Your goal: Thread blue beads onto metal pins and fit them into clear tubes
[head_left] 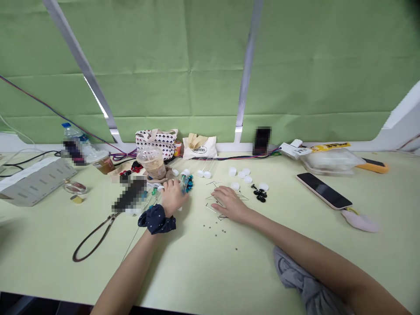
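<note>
My left hand [173, 197], with a dark dotted scrunchie [156, 219] at its wrist, is curled around a clear tube [184, 183] with a white cap; part of the tube is hidden by the fingers. Teal screws [189, 183] lie just right of it. My right hand [229, 204] rests low over the table, fingers stretched out and slightly bent above several L-shaped hex keys [210, 208], some partly covered. Small dark bits [215, 235] are scattered nearer to me. White caps [246, 173] and black thumb screws [260, 195] lie beyond my right hand.
An iced drink cup [151, 164] stands behind my left hand, close to more capped tubes. A brown strap loop [93, 243] lies at left, near a white box [34, 181]. To the right are a phone [324, 190] and a clear plastic container [331, 161]. Cables run along the back.
</note>
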A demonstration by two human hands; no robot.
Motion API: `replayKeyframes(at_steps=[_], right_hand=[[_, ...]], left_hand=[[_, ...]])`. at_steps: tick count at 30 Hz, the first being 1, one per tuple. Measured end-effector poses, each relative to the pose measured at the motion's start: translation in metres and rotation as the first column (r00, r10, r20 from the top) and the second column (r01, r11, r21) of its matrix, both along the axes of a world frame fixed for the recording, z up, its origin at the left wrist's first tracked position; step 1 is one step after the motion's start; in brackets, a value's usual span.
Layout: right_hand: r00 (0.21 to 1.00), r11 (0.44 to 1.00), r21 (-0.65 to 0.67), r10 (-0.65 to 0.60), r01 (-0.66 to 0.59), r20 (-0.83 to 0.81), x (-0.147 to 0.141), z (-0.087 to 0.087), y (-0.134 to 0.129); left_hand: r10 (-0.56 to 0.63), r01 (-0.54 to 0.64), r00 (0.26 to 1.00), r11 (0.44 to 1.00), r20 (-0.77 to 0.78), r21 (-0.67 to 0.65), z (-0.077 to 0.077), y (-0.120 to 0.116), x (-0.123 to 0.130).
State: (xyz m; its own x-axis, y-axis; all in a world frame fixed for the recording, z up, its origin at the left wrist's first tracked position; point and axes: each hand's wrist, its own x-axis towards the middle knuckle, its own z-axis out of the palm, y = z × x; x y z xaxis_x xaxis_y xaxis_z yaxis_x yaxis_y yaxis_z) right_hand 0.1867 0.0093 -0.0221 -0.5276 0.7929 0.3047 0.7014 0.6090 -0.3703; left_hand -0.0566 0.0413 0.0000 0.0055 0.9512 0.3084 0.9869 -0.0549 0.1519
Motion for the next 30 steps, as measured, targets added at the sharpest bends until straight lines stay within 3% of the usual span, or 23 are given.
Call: replayKeyframes(at_steps=[4,9,12,16,20,23,30], right_hand=[[0.996,0.995,-0.058,0.082,-0.084,-0.035,-0.035,0.004,0.028],[0.997,0.995,-0.058,0.073,-0.076,-0.038,-0.094,0.002,0.074],[0.998,0.999,-0.025,0.028,-0.030,-0.051,-0.115,-0.003,0.089],[0.999,0.999,0.028,-0.021,0.020,0.024,-0.127,-0.008,0.091],[0.991,0.992,0.117,-0.051,0.037,0.122,-0.135,-0.008,0.079],[0.983,0.992,0.117,-0.060,0.039,0.173,-0.133,-0.006,0.065],[0.982,0.992,0.105,0.047,-0.067,0.183,-0.081,-0.009,0.023]], left_hand=[[0.038,-0.034,0.981,0.999,0.189,-0.020,-0.008,0.011,-0.014],[-0.006,0.006,0.918,1.000,0.396,0.001,-0.009,0.016,-0.027],[-0.034,0.037,0.892,0.999,0.450,0.002,-0.006,0.016,-0.033],[-0.034,0.029,0.889,0.999,0.457,0.018,-0.007,0.019,-0.039],[-0.061,0.041,0.910,0.998,0.410,0.056,-0.009,0.020,-0.040],[-0.099,0.076,0.954,0.993,0.284,0.091,-0.006,0.014,-0.032],[-0.030,0.035,0.996,0.997,-0.089,0.062,-0.009,0.001,0.010]])
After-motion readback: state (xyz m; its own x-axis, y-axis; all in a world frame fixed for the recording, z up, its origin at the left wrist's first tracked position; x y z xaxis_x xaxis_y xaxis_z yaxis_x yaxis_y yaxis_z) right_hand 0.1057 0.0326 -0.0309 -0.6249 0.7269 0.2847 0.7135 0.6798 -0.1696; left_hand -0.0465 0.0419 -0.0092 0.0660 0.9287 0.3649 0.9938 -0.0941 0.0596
